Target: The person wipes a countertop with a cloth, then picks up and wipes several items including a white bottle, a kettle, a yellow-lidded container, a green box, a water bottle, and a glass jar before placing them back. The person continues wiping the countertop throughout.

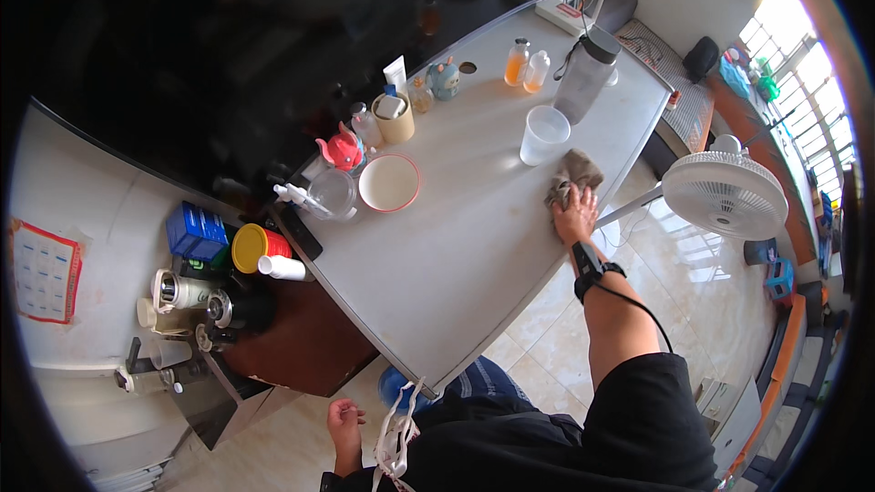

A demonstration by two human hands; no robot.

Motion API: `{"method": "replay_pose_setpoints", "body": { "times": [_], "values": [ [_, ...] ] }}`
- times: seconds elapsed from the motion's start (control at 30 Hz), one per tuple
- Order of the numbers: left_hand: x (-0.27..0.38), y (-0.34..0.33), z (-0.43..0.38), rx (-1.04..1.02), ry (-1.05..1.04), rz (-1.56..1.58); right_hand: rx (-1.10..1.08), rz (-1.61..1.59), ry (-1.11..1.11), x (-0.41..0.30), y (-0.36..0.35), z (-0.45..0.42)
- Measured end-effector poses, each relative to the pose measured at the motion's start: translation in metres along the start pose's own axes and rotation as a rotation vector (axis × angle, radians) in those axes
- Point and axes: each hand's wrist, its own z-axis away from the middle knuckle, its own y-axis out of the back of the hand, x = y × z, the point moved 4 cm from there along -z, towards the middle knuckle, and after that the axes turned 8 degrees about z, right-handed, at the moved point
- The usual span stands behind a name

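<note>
My right hand (576, 215) presses a crumpled brown-grey cloth (580, 174) onto the light grey tabletop (437, 287), close to its right edge. Just beyond the cloth stands a translucent plastic cup (545, 137). Behind that cup is a large clear bottle (584, 78) with a dark lid and strap. My left hand (345, 420) hangs low beside the table's near corner, its fingers loosely curled and seemingly empty. Close to it dangle white straps (396, 437) in front of my body, with a blue round object (394, 386) partly hidden behind them.
A large black screen (273, 68) borders the table's far side. Along it stand a red-rimmed bowl (389, 182), a clear round container (332, 193), a beige holder (394, 119), figurines and small bottles (517, 63). A white fan (724, 188) stands right; flasks (236, 307) crowd the brown cabinet (307, 342) left.
</note>
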Motion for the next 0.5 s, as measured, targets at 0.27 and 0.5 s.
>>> {"method": "replay_pose_setpoints", "body": {
  "times": [0.27,0.5],
  "values": [
    [0.047,-0.028,-0.008,-0.185,-0.347,-0.254,0.057,-0.073,0.264,-0.045,0.000,0.123],
    [0.032,0.019,0.027,-0.144,-0.280,-0.121,-0.037,-0.129,0.442,-0.113,-0.005,0.230]
  ]
}}
